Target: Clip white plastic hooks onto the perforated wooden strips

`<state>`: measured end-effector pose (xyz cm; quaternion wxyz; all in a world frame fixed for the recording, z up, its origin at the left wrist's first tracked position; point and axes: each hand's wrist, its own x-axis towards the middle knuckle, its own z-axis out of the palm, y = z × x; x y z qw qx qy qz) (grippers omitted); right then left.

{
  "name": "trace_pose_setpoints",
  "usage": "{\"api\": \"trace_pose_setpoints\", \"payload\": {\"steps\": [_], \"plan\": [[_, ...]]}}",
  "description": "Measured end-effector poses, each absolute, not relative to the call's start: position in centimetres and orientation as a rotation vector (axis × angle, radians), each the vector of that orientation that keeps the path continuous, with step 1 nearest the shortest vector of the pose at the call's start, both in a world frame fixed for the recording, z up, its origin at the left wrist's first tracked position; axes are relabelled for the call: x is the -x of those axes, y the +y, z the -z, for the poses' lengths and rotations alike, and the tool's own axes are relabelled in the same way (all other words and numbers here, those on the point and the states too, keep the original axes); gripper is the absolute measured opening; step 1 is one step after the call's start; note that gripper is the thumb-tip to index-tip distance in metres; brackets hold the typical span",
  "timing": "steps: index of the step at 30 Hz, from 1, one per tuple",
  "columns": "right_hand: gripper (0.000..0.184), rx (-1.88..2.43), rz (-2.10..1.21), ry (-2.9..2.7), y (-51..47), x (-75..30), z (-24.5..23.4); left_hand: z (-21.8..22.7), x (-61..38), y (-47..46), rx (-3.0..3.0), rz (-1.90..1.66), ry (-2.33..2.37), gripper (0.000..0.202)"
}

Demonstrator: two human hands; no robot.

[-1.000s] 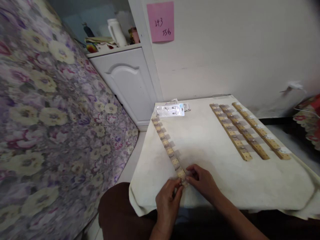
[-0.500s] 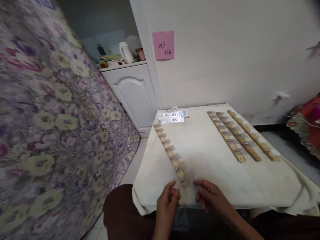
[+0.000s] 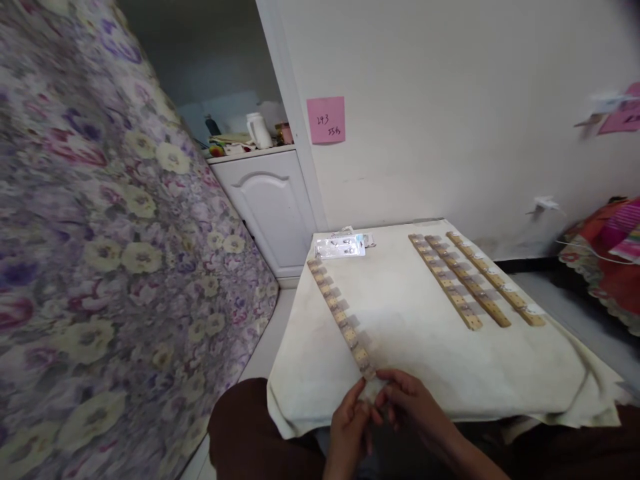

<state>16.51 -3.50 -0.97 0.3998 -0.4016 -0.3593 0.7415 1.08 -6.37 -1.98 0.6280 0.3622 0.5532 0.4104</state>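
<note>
A long wooden strip with small clips along it lies on the left of a table covered by a cream cloth. At its near end, by the table's front edge, my left hand and my right hand meet with fingers bent and pinched together. Between the fingertips there is something small and pale that I cannot make out. Three more wooden strips lie side by side on the right of the table.
A clear plastic packet lies at the table's far left corner. A floral-covered mattress leans on the left. A white cabinet stands behind, and a pink note hangs on the wall. Red fabric sits at right.
My hands left the strip's near end, parted, then came back together just below it. The camera tilted up, showing more wall.
</note>
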Motion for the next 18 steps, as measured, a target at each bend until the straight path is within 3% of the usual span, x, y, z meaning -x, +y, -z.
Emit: {"api": "trace_pose_setpoints", "payload": {"steps": [6, 18], "plan": [[0.049, 1.094, -1.782, -0.93, -3.4, -16.0, 1.2, 0.6, -0.6, -7.0, -0.829, -0.991, 1.211, 0.078], [0.042, 1.006, -1.795, -0.594, -3.7, -14.7, 0.9, 0.4, -0.2, -6.9, -0.843, -1.008, 1.2, 0.077]]}}
